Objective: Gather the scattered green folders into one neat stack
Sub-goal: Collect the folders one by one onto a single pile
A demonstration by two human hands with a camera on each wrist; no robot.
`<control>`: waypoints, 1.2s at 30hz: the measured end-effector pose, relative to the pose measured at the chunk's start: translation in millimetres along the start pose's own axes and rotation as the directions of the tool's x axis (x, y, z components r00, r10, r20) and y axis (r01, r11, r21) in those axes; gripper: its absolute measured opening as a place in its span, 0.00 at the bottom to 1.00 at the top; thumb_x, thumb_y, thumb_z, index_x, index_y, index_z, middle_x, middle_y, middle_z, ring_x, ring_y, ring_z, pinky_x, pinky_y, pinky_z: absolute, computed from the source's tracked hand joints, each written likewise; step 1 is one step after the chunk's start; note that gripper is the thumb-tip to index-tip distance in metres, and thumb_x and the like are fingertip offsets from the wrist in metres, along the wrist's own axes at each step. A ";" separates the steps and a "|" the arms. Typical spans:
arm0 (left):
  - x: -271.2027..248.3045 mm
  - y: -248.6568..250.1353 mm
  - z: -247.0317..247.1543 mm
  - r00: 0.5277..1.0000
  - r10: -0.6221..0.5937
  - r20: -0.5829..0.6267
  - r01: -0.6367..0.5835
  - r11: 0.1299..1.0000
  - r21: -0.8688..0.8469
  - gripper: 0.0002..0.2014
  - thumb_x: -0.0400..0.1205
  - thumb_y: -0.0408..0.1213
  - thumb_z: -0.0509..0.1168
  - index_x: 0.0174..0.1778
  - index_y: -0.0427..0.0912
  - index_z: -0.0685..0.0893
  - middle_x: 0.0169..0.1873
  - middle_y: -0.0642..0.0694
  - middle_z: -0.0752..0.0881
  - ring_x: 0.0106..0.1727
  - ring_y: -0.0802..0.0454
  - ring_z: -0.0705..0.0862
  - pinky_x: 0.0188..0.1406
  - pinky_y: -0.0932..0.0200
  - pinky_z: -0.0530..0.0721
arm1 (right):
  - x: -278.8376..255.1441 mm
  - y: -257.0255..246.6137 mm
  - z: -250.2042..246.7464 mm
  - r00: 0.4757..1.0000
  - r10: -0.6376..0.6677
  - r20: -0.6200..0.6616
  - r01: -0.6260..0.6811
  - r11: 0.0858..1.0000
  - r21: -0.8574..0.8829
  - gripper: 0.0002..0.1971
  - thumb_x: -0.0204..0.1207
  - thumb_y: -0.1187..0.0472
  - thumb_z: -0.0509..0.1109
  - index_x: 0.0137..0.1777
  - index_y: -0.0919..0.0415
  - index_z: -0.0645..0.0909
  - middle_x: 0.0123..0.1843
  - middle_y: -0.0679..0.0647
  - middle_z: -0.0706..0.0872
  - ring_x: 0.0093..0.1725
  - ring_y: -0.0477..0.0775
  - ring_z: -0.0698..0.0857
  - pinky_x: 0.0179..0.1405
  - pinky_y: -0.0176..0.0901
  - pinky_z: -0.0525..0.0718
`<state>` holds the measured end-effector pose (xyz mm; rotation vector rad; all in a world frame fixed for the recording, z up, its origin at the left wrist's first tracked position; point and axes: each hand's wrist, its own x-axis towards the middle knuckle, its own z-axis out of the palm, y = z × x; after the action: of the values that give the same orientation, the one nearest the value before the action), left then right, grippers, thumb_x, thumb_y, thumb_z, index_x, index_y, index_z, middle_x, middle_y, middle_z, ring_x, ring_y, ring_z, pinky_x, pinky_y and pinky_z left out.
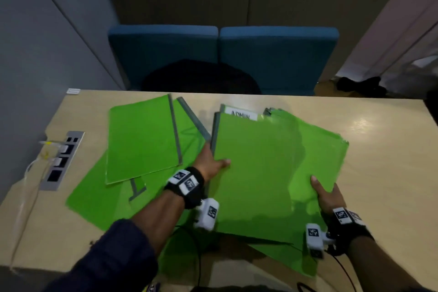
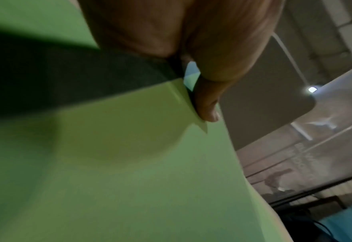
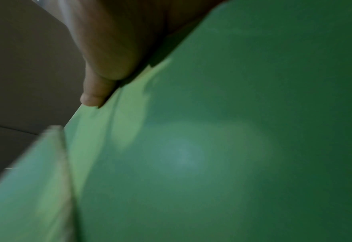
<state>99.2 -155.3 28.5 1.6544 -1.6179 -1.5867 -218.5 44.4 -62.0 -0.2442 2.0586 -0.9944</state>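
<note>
Folders held: a sheaf of green folders (image 1: 260,173) lifted at the bench's (image 1: 379,130) middle, above others lying there
Step advice: square the edges between both palms, then lower onto one pile; keep the grey spines (image 1: 214,130) aligned
Left hand (image 1: 209,165): pinches the sheaf's left edge, thumb on top
Right hand (image 1: 328,197): grips its right edge; fingers underneath, probably curled
Loose folder (image 1: 142,140): left of the sheaf, flat

Dark navy sleeve (image 1: 113,251) pushed up, black wrist straps (image 1: 189,185) with white coded tags, white wrist cameras (image 1: 208,213), black cables (image 1: 341,265)
</note>
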 end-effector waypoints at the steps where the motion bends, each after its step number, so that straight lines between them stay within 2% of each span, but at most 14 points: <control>1: -2.4 -0.4 15.0 0.999 -0.033 0.015 0.033 0.999 0.040 0.37 0.70 0.35 0.79 0.72 0.38 0.68 0.67 0.39 0.82 0.65 0.47 0.82 0.66 0.51 0.80 | -15.3 -12.9 3.1 1.000 -0.002 0.011 0.002 1.000 -0.014 0.59 0.55 0.18 0.71 0.82 0.55 0.68 0.78 0.62 0.77 0.71 0.69 0.80 0.70 0.69 0.77; 4: -3.7 -4.7 40.4 0.999 -0.035 -0.037 0.043 0.974 0.224 0.41 0.68 0.47 0.80 0.74 0.41 0.69 0.68 0.42 0.80 0.68 0.43 0.79 0.65 0.51 0.80 | -57.4 -44.2 11.7 0.999 0.018 -0.027 -0.019 0.999 -0.051 0.52 0.72 0.25 0.60 0.85 0.63 0.58 0.84 0.67 0.65 0.77 0.75 0.71 0.71 0.65 0.73; 7: -7.4 1.1 56.7 0.999 0.034 -0.004 -0.031 0.935 0.354 0.45 0.72 0.51 0.77 0.81 0.42 0.62 0.76 0.41 0.70 0.75 0.41 0.73 0.72 0.50 0.74 | -69.8 -48.0 15.7 1.000 -0.024 0.002 0.024 1.000 0.002 0.64 0.52 0.16 0.62 0.81 0.63 0.66 0.75 0.68 0.76 0.69 0.75 0.78 0.62 0.62 0.77; 10: -1.8 5.9 51.0 0.991 0.062 0.121 -0.110 0.889 0.444 0.44 0.77 0.53 0.71 0.84 0.42 0.57 0.77 0.40 0.64 0.76 0.41 0.70 0.76 0.50 0.70 | -57.1 -37.2 14.8 0.998 -0.054 -0.020 0.054 0.999 -0.004 0.56 0.50 0.25 0.74 0.74 0.62 0.76 0.68 0.65 0.85 0.63 0.69 0.84 0.66 0.61 0.79; 13: 9.2 -0.5 0.2 0.983 0.177 -0.040 -0.143 0.894 0.425 0.26 0.82 0.36 0.66 0.77 0.47 0.71 0.75 0.44 0.67 0.76 0.44 0.70 0.77 0.52 0.70 | -44.9 -25.9 12.8 0.999 -0.030 -0.025 0.030 1.000 -0.003 0.59 0.41 0.20 0.77 0.70 0.58 0.79 0.63 0.62 0.88 0.58 0.66 0.87 0.64 0.68 0.82; 15: 15.5 -17.6 -52.1 0.961 0.193 -0.196 -0.060 0.843 0.535 0.29 0.77 0.22 0.64 0.73 0.50 0.76 0.75 0.45 0.69 0.75 0.43 0.70 0.76 0.51 0.71 | -41.9 -22.0 13.0 0.999 -0.036 -0.021 0.035 0.999 -0.019 0.61 0.40 0.19 0.75 0.70 0.59 0.79 0.63 0.62 0.88 0.58 0.66 0.87 0.64 0.67 0.82; 18: 21.3 -46.6 -124.6 0.988 0.139 -0.070 -0.017 0.543 0.840 0.42 0.73 0.18 0.64 0.80 0.56 0.65 0.82 0.45 0.61 0.80 0.42 0.64 0.74 0.47 0.74 | -46.8 -28.0 14.9 0.998 -0.054 -0.039 0.052 0.998 -0.031 0.61 0.41 0.19 0.74 0.71 0.59 0.78 0.65 0.63 0.87 0.59 0.66 0.86 0.64 0.66 0.82; 20: 22.0 -53.1 -146.5 0.986 0.014 0.165 -0.164 0.225 0.961 0.50 0.73 0.14 0.59 0.84 0.58 0.49 0.85 0.51 0.44 0.85 0.44 0.49 0.78 0.40 0.69 | -47.2 -27.7 16.3 0.998 -0.050 -0.039 0.049 0.998 -0.027 0.59 0.44 0.21 0.75 0.73 0.58 0.77 0.66 0.62 0.87 0.59 0.67 0.86 0.63 0.67 0.82; 22: 24.3 -50.6 -150.7 0.929 -0.085 0.359 -0.361 -0.007 0.933 0.51 0.75 0.13 0.56 0.84 0.58 0.40 0.81 0.54 0.31 0.85 0.46 0.39 0.81 0.34 0.56 | -43.1 -25.3 17.1 0.997 -0.048 -0.056 0.046 0.998 -0.036 0.59 0.43 0.21 0.75 0.73 0.57 0.77 0.65 0.61 0.87 0.58 0.67 0.87 0.62 0.67 0.82; 24: 31.2 -43.6 -146.9 0.866 -0.121 0.485 -0.498 -0.124 0.858 0.49 0.77 0.16 0.57 0.84 0.57 0.38 0.78 0.53 0.26 0.85 0.45 0.36 0.81 0.33 0.48 | -38.5 -22.3 15.8 0.997 -0.055 -0.059 0.052 0.998 -0.042 0.59 0.43 0.20 0.75 0.72 0.57 0.78 0.64 0.62 0.88 0.57 0.67 0.88 0.62 0.67 0.83; 26: 43.6 -36.7 -140.5 0.837 -0.126 0.532 -0.547 -0.189 0.816 0.50 0.77 0.18 0.60 0.83 0.56 0.37 0.78 0.51 0.26 0.85 0.45 0.35 0.82 0.32 0.45 | -42.0 -26.5 15.5 0.996 -0.066 -0.052 0.063 0.997 -0.046 0.51 0.52 0.25 0.77 0.72 0.58 0.78 0.64 0.63 0.88 0.58 0.67 0.88 0.63 0.67 0.82; 29: 66.8 -26.0 -129.6 0.831 -0.109 0.546 -0.556 -0.206 0.805 0.64 0.67 0.36 0.79 0.82 0.56 0.32 0.77 0.48 0.25 0.83 0.45 0.31 0.81 0.34 0.42 | -42.9 -28.4 16.4 0.996 -0.067 -0.062 0.064 0.997 -0.052 0.33 0.72 0.41 0.77 0.72 0.60 0.78 0.65 0.65 0.87 0.54 0.64 0.86 0.61 0.60 0.82; 31: 80.6 -16.1 -117.9 0.820 -0.121 0.559 -0.572 -0.163 0.804 0.70 0.59 0.51 0.82 0.83 0.55 0.34 0.80 0.50 0.28 0.82 0.46 0.32 0.80 0.33 0.44 | -39.9 -25.4 15.7 0.995 -0.073 -0.070 0.071 0.997 -0.036 0.29 0.76 0.49 0.75 0.74 0.62 0.77 0.65 0.67 0.86 0.53 0.62 0.84 0.57 0.53 0.80; 36: 97.1 7.4 -82.9 0.773 -0.142 0.618 -0.624 -0.002 0.781 0.59 0.62 0.51 0.81 0.84 0.48 0.53 0.85 0.46 0.51 0.84 0.42 0.55 0.77 0.39 0.69 | -37.4 -23.3 17.9 0.997 -0.058 -0.054 0.060 0.998 0.032 0.25 0.77 0.54 0.75 0.71 0.65 0.79 0.59 0.66 0.87 0.45 0.57 0.87 0.53 0.50 0.80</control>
<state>139.1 -276.2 16.9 0.9377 -3.7042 -0.4311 -184.8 36.7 -29.3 -0.2651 2.0915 -1.0815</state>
